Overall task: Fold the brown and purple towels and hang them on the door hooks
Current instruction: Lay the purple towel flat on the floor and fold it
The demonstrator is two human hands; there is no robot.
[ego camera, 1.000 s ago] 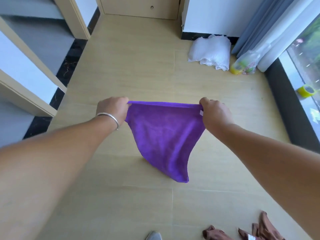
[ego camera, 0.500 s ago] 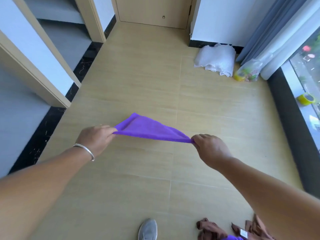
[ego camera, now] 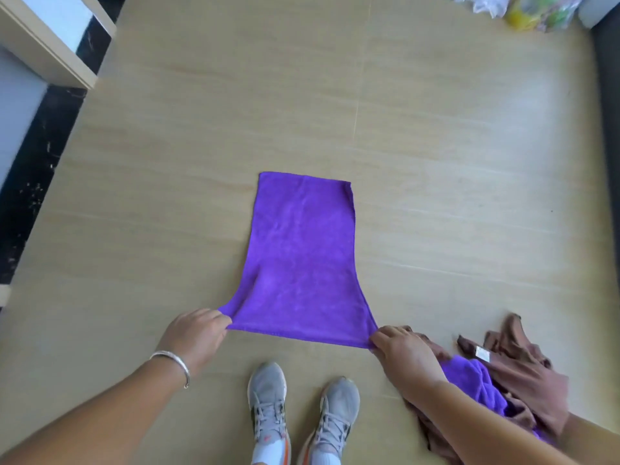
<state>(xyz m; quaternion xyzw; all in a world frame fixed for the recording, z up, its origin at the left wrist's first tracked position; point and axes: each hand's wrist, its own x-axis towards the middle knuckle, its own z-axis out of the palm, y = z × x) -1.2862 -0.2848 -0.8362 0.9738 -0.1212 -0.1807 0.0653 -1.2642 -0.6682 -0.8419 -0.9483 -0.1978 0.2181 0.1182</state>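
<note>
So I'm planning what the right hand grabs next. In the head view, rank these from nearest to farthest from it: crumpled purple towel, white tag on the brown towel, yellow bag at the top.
1. Crumpled purple towel: just right of the right hand, partly under the forearm.
2. White tag: farther right, on the brown towel.
3. Yellow bag: far off, at the top right.

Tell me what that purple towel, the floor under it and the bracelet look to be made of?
Purple towel: soft, matte, fuzzy cloth, likely microfibre, judging by its fine nap and limp edges. Floor: smooth, faintly glossy tile or laminate with pale wood-like streaks and thin seams. Bracelet on the left wrist: shiny silver-coloured metal, apparently.
</note>
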